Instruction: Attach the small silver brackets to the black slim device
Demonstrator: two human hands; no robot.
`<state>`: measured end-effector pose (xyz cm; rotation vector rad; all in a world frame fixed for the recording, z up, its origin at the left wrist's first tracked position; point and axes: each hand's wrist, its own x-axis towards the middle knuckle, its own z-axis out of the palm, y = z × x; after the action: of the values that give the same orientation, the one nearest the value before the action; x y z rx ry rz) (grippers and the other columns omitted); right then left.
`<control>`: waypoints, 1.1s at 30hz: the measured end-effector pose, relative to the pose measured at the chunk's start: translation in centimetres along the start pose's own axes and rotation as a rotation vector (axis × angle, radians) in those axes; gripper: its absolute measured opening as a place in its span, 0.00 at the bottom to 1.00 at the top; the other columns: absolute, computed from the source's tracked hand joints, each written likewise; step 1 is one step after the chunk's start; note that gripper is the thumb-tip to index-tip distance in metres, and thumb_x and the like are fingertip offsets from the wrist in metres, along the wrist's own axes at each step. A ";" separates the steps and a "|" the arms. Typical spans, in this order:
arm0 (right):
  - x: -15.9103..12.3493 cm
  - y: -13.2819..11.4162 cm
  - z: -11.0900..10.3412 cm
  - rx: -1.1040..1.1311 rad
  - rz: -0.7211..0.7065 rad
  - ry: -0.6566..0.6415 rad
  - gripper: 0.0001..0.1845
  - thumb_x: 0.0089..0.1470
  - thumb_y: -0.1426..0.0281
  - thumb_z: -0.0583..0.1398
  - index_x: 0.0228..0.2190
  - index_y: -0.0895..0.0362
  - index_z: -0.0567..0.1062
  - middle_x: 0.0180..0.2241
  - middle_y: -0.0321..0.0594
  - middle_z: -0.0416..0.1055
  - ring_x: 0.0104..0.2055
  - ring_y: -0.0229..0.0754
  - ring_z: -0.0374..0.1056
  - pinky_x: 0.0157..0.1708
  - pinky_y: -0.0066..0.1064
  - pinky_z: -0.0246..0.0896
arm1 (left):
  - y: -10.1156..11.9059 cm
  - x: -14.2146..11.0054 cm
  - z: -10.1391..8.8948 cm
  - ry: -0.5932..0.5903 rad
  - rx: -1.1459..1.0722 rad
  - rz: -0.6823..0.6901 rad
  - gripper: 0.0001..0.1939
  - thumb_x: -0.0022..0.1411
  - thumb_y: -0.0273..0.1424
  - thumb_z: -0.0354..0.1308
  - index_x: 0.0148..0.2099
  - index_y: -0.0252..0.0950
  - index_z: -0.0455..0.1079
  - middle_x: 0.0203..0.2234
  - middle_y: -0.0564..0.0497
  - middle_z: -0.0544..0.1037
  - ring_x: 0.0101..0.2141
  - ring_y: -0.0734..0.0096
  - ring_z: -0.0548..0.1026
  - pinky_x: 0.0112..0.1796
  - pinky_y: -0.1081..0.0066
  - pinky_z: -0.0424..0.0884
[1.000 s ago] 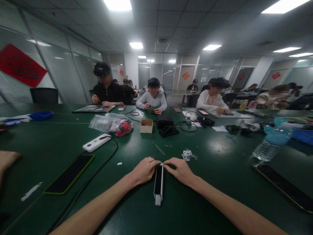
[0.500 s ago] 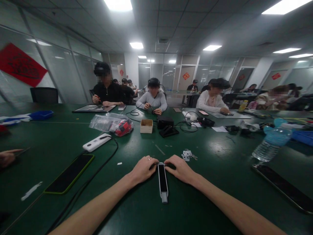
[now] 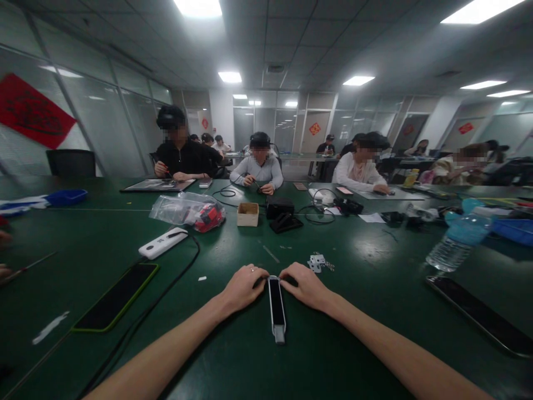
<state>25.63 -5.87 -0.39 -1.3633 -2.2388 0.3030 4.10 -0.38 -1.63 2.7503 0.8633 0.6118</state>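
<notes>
In the head view a long, narrow device (image 3: 276, 304) with a white edge and a black face lies on the green table, pointing toward me. A pale grey tip shows at its near end. My left hand (image 3: 245, 286) is at the far left corner, its fingers curled and pinched against the end. At the far right corner my right hand (image 3: 306, 284) mirrors it, thumb and fingers closed on the edge. The fingertips hide what lies between them. Small flat white pieces and tiny rings (image 3: 318, 263) lie just beyond my right hand.
Left are a green-edged phone (image 3: 116, 298), a white power strip (image 3: 163, 243) and its black cable. A small box (image 3: 248, 215) and a plastic bag (image 3: 187, 211) stand farther off. A bottle (image 3: 458, 241) and a dark phone (image 3: 478, 315) are right. Several people sit opposite.
My hands and the device keep their places, with only a slight shift of the view. A co-worker's hand at the left edge has moved partly out of view, its thin tool showing more.
</notes>
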 end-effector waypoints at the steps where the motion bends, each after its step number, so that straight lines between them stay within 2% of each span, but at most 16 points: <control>1: 0.0 0.0 0.0 0.000 -0.002 -0.004 0.09 0.57 0.67 0.56 0.37 0.56 0.74 0.35 0.41 0.72 0.37 0.42 0.65 0.38 0.35 0.62 | 0.0 0.0 0.0 0.003 0.000 0.002 0.09 0.62 0.25 0.50 0.43 0.36 0.68 0.36 0.50 0.76 0.37 0.67 0.71 0.39 0.68 0.66; 8: 0.0 0.4 0.0 -0.050 -0.036 -0.015 0.11 0.58 0.64 0.56 0.38 0.56 0.73 0.36 0.41 0.72 0.38 0.42 0.66 0.38 0.35 0.61 | 0.0 0.0 0.0 0.011 -0.006 0.009 0.09 0.63 0.25 0.50 0.44 0.36 0.68 0.36 0.50 0.76 0.36 0.67 0.71 0.39 0.69 0.66; 11: 0.0 1.5 -1.2 -0.145 -0.035 0.008 0.13 0.58 0.62 0.55 0.39 0.57 0.73 0.38 0.43 0.72 0.39 0.44 0.66 0.40 0.36 0.61 | 0.1 0.0 -0.1 0.005 -0.006 0.002 0.08 0.62 0.25 0.50 0.43 0.36 0.68 0.36 0.50 0.76 0.36 0.67 0.71 0.39 0.69 0.66; 13: -0.2 2.6 -2.8 -0.258 0.026 0.016 0.13 0.58 0.63 0.54 0.38 0.56 0.74 0.37 0.44 0.72 0.39 0.44 0.67 0.40 0.36 0.60 | 0.1 0.0 -0.2 -0.003 -0.004 -0.001 0.08 0.62 0.25 0.50 0.43 0.36 0.68 0.36 0.50 0.76 0.36 0.67 0.71 0.39 0.68 0.66; 16: -0.8 4.4 -5.6 -0.454 0.237 -0.037 0.13 0.58 0.65 0.53 0.35 0.57 0.74 0.33 0.46 0.73 0.37 0.46 0.68 0.36 0.35 0.59 | 0.1 0.0 -0.2 -0.010 -0.004 -0.001 0.09 0.63 0.25 0.50 0.43 0.36 0.69 0.35 0.50 0.76 0.36 0.67 0.71 0.39 0.69 0.66; 19: -1.5 5.8 -7.5 -0.551 0.492 -0.215 0.12 0.58 0.67 0.53 0.34 0.58 0.75 0.33 0.48 0.73 0.36 0.47 0.70 0.32 0.31 0.58 | 0.1 0.1 -0.1 -0.004 -0.003 -0.008 0.09 0.62 0.25 0.50 0.43 0.36 0.69 0.35 0.49 0.76 0.37 0.66 0.71 0.39 0.68 0.66; 21: -1.8 6.3 -8.0 -0.560 0.597 -0.307 0.10 0.56 0.68 0.55 0.33 0.59 0.75 0.34 0.49 0.73 0.36 0.48 0.71 0.30 0.30 0.58 | 0.0 0.1 0.1 0.001 -0.003 -0.011 0.09 0.62 0.25 0.50 0.43 0.36 0.69 0.35 0.50 0.76 0.37 0.66 0.71 0.40 0.68 0.66; 28: -1.9 6.6 -7.5 -0.534 0.654 -0.311 0.08 0.54 0.73 0.56 0.32 0.60 0.75 0.36 0.50 0.73 0.37 0.47 0.71 0.31 0.29 0.58 | 0.0 0.0 0.0 -0.001 -0.012 -0.012 0.09 0.62 0.25 0.50 0.43 0.37 0.69 0.35 0.50 0.76 0.37 0.67 0.71 0.40 0.69 0.66; 33: -1.6 6.1 -7.7 -0.532 0.669 -0.271 0.09 0.53 0.74 0.54 0.31 0.62 0.74 0.33 0.52 0.72 0.34 0.47 0.71 0.29 0.30 0.57 | 0.4 0.0 -0.5 -0.020 -0.016 -0.021 0.09 0.62 0.25 0.50 0.43 0.36 0.69 0.36 0.50 0.76 0.37 0.67 0.71 0.40 0.69 0.66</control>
<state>34.89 -4.92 3.02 -2.4836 -2.0739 0.1138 4.11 -0.68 -1.02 2.7251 0.8780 0.5839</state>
